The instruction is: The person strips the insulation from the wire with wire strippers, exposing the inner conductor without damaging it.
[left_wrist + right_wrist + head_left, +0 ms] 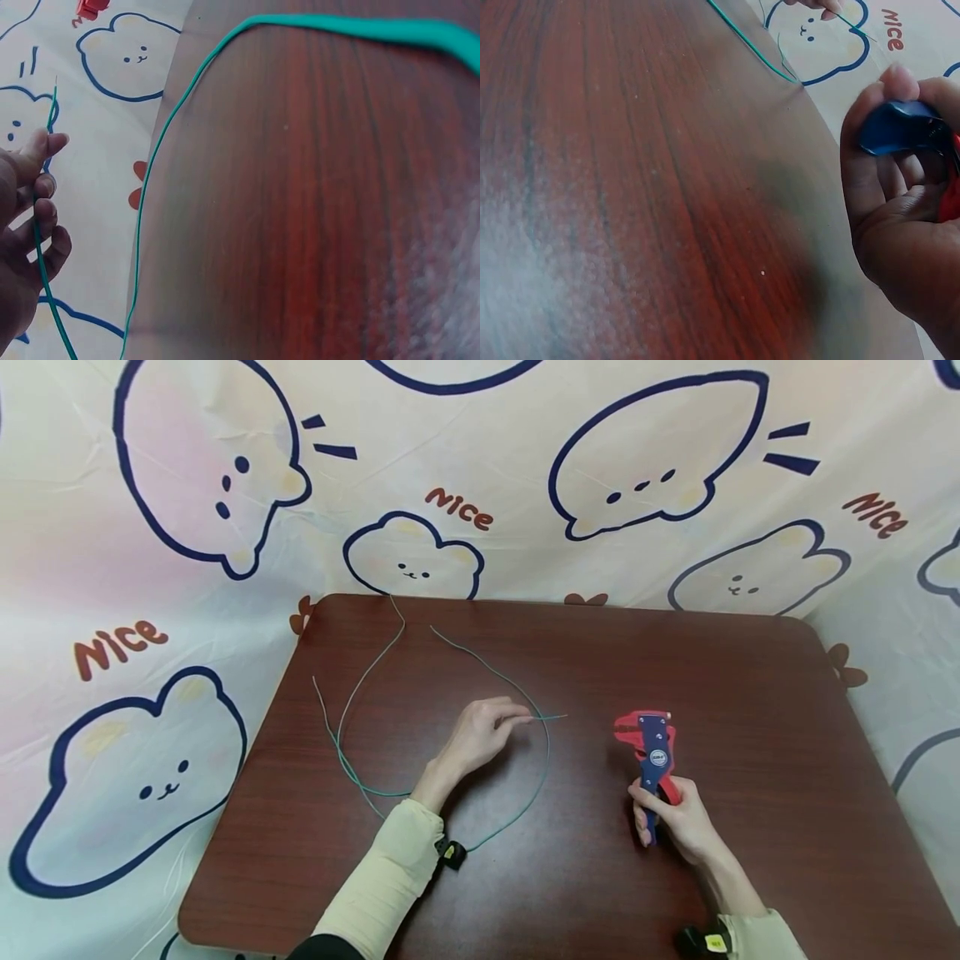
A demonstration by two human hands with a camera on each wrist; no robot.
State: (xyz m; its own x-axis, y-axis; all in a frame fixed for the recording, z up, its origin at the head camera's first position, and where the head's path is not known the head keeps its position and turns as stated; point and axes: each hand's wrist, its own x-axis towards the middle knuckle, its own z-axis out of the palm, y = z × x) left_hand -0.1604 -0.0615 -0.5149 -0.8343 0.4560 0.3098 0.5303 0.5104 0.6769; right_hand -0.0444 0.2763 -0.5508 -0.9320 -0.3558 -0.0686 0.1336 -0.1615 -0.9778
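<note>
Your left hand [477,732] pinches a green wire [43,270] between thumb and fingers, its bare-looking tip poking out past them above the brown table [750,681]. Looped green wire [337,25] curves round that hand and passes under your left sleeve [386,877]. Your right hand [681,822] curls closed round the handle of a red and blue wire stripper [656,752], its head pointing away from you, your 2 hands well apart

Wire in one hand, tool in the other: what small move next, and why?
Probably check the green wire before bringing the red-and-blue tool closer: the left hand pinches the wire, whose protruding tip looks thinner, perhaps bare, and the tool is apart.
</note>
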